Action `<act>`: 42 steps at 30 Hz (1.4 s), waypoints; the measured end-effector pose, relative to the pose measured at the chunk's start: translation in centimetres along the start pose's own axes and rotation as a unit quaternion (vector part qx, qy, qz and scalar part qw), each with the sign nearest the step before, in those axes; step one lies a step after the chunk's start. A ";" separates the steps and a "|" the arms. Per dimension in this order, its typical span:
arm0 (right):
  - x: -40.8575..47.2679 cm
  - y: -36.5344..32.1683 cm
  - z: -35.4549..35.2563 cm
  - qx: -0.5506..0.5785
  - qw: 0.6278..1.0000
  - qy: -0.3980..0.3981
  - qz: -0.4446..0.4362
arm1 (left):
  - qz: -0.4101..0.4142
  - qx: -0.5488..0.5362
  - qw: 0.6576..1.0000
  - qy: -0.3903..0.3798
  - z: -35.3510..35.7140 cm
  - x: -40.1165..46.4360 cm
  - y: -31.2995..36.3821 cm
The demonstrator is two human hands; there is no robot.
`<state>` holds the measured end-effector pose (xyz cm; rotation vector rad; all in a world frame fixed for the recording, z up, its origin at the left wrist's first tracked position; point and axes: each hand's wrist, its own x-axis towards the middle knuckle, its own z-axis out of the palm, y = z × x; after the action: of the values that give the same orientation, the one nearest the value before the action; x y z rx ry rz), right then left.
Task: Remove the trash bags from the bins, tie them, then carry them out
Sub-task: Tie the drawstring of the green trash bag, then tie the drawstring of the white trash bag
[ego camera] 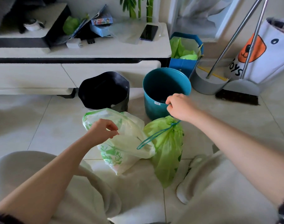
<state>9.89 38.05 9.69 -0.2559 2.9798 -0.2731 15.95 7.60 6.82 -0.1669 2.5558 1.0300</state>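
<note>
A green trash bag [166,152] lies on the tile floor between my knees, its mouth cinched by a blue drawstring [155,135]. My right hand [180,106] is shut on one end of that drawstring and holds it up above the bag; the other loop droops to the left. A pale bag with green print [122,139] lies beside it on the left. My left hand [104,130] hovers over the pale bag, fingers loosely curled, holding nothing. Behind them stand a teal bin [154,101] without a bag and a bin with a black liner [104,89].
A low white cabinet [105,50] runs along the back with a phone [149,32] and clutter on top. A blue paper bag with green bags [185,54] stands right of it. A broom and dustpan [236,88] and a white toy bag [267,50] fill the right.
</note>
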 end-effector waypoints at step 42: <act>6.0 -10.6 6.9 0.478 0.852 -0.147 0.153 | -0.100 -0.147 0.956 0.234 -6.7 1.5 -4.4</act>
<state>6.76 25.55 4.26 0.2684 2.1752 -1.4300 13.59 -0.17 7.86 -0.8227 2.6882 1.4188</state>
